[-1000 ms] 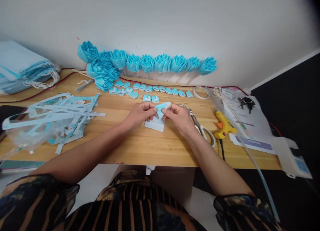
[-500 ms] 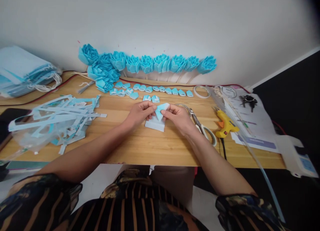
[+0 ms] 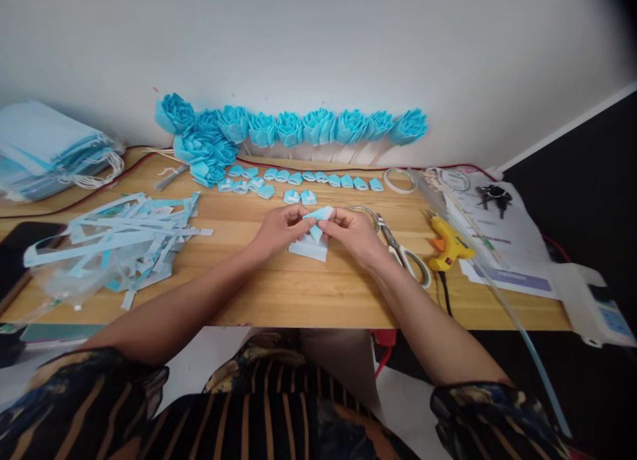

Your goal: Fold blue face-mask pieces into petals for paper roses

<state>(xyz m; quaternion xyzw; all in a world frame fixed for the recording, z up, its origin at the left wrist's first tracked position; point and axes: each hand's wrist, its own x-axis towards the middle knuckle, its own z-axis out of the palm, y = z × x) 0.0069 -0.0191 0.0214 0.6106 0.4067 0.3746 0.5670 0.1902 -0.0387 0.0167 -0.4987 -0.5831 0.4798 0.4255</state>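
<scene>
Between my two hands is a small folded piece of light-blue fabric, white along one edge and coming to a point at the bottom. My left hand pinches its left side between thumb and fingers. On the other side my right hand is closed on the same piece, the two thumbs almost meeting. Below it a white-and-pale-blue fabric piece lies flat on the table, partly covered. Just beyond my fingers are two folded blue petals, with rows of similar petals behind them.
Blue fabric flowers line the wall. Cut strips pile up at left, near stacked face masks and a phone. To the right are scissors, a tape roll, a yellow glue gun, keys and papers.
The blue piece has been folded further between my fingers, its upper left part now lying lower. Both hands stay in about the same place, and the view has shifted slightly.
</scene>
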